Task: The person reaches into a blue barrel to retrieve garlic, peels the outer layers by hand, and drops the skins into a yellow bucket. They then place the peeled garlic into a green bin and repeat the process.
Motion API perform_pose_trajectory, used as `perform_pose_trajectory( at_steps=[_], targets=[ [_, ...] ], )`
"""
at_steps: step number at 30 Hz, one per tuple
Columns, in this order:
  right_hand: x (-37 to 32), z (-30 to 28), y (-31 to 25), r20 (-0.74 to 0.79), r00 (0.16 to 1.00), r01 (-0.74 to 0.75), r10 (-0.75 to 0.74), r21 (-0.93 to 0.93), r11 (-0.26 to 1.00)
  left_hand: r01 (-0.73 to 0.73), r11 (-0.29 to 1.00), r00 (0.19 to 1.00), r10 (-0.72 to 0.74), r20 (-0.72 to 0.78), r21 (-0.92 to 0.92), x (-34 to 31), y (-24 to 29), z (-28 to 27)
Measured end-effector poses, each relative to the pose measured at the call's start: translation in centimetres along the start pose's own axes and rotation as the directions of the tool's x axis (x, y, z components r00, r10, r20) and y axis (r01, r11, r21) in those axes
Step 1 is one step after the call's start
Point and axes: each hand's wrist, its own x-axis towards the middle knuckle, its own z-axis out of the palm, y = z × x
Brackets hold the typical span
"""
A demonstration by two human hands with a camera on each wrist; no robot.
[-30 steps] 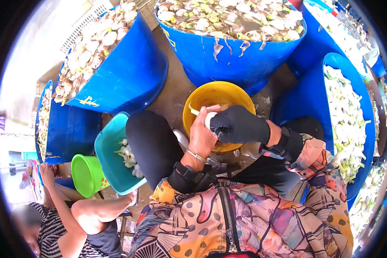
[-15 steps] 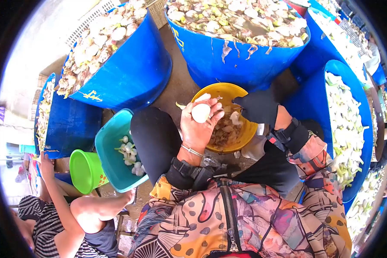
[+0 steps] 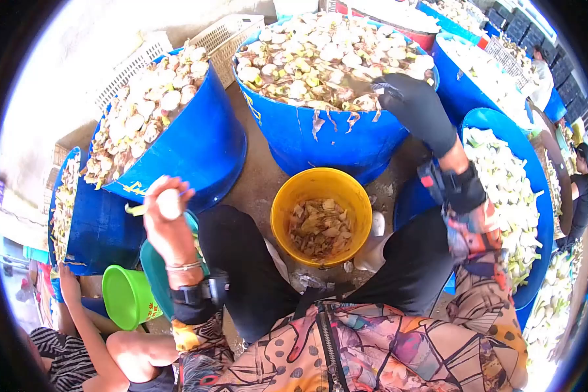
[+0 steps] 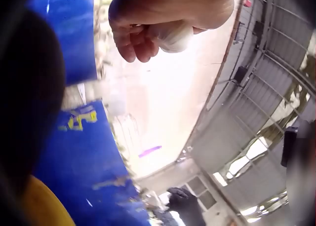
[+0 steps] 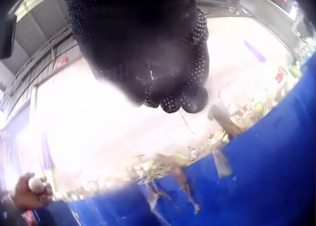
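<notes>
My bare left hand (image 3: 168,228) holds a smooth white garlic bulb (image 3: 170,204) over the far end of the teal basin (image 3: 153,271). A short green stem pokes out at the side of that hand. The left wrist view shows the bulb (image 4: 177,37) against curled fingers. My right hand (image 3: 415,108), in a black glove, hangs over the right part of a big blue tub (image 3: 333,140) heaped with unpeeled garlic. Seen from the right wrist, the gloved fingertips (image 5: 194,100) bend loosely above the tub's rim, with no bulb showing among them.
Between my knees stands a yellow bucket (image 3: 279,225) with papery peelings inside. Another blue tub (image 3: 183,140) of garlic is at the left, and one with white stemmed bulbs (image 3: 503,196) at the right. A green bucket (image 3: 124,297) stands near a seated person (image 3: 98,356).
My hands, together over the yellow bucket a second ago, have parted. The left has carried the bulb left to the teal basin; the right has moved forward over the middle tub.
</notes>
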Motion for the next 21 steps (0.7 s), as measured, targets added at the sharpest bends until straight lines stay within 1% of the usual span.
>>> perform_pose_trajectory(
  at_steps=[1,2,3,4,5,6,7,8,9,10,11,12,13,14,15,17,18,19,20,21],
  targets=[
    [0.8,0.3,0.5,0.172,0.979,-0.127,0.11,0.094,0.987,-0.032,0.994,0.998,0.038,-0.053,0.108,0.4,0.3,-1.8],
    [1.6,0.8,0.7,0.342,0.918,-0.268,0.201,0.161,0.95,-0.087,0.953,0.992,0.108,-0.058,0.292,0.7,0.3,-3.8],
    [2.0,2.3,1.2,0.308,0.949,-0.059,0.062,-0.021,0.998,-0.033,0.89,0.988,0.099,-0.121,0.455,0.5,0.1,-5.5],
    [1.9,5.5,4.4,0.136,0.955,0.279,-0.265,-0.094,0.956,0.0,0.834,0.992,0.069,-0.104,0.552,-0.2,0.4,-6.1],
    [2.2,7.4,5.3,0.211,0.955,0.247,-0.208,-0.181,0.952,-0.016,0.683,0.996,0.076,-0.049,0.731,-1.2,0.4,-6.4],
    [2.5,8.8,5.6,0.351,0.934,0.203,-0.074,-0.348,0.915,-0.033,0.656,0.999,0.002,0.042,0.754,-1.5,-0.8,-8.9],
    [2.7,9.4,5.8,0.26,0.959,0.195,-0.112,-0.32,0.927,-0.057,0.653,0.996,-0.015,0.089,0.755,-1.8,-2.1,-10.8],
    [3.1,7.8,4.1,0.293,0.956,0.067,0.036,-0.333,0.94,-0.064,0.629,0.995,-0.024,0.101,0.775,-2.2,-2.4,-10.6],
    [3.2,6.0,3.3,0.278,0.958,0.031,0.062,-0.316,0.948,-0.06,0.595,0.995,-0.024,0.092,0.801,-2.6,-2.3,-9.5],
    [2.9,5.3,3.0,0.086,0.995,-0.04,0.059,-0.209,0.977,-0.039,0.644,0.996,-0.037,0.083,0.764,-2.5,-2.4,-8.0],
    [2.7,4.9,2.7,-0.113,0.991,-0.079,0.069,-0.084,0.993,-0.014,0.685,0.997,-0.048,0.064,0.729,-2.2,-2.5,-6.3],
    [2.7,4.5,2.3,-0.231,0.969,-0.097,0.086,-0.035,0.995,0.012,0.721,0.998,-0.054,0.039,0.692,-2.0,-2.3,-4.6],
    [2.7,3.9,1.9,-0.345,0.933,-0.102,0.099,0.01,0.995,-0.021,0.749,0.995,-0.047,0.084,0.662,-2.1,-1.8,-2.0],
    [2.4,2.8,0.6,-0.435,0.897,-0.026,0.076,0.121,0.992,-0.051,0.777,0.992,-0.035,0.124,0.627,-2.6,-1.3,1.5],
    [2.0,2.6,-0.3,-0.45,0.891,0.024,0.058,0.175,0.984,-0.076,0.807,0.987,-0.023,0.16,0.586,-3.3,-1.6,4.8],
    [0.5,1.6,-2.6,-0.35,0.935,0.007,0.054,0.17,0.985,-0.032,0.896,0.965,-0.088,0.247,0.444,-5.4,-2.8,10.4],
    [-0.1,2.1,-2.7,-0.285,0.956,-0.048,0.072,0.088,0.995,-0.031,0.884,0.929,-0.148,0.34,0.467,-5.9,-4.4,11.8],
    [-1.1,2.7,-2.5,-0.222,0.967,-0.095,0.125,0.138,0.986,-0.032,0.871,0.881,-0.208,0.426,0.49,-6.7,-6.7,12.6],
    [-2.1,3.2,-2.3,-0.157,0.973,-0.138,0.168,0.185,0.973,0.214,0.883,0.837,-0.387,0.388,0.418,-8.1,-8.6,13.7],
    [-2.5,3.4,-2.3,-0.088,0.976,-0.175,0.2,0.23,0.957,0.448,0.832,0.753,-0.549,0.362,0.328,-9.5,-10.5,14.3]
  ],
)
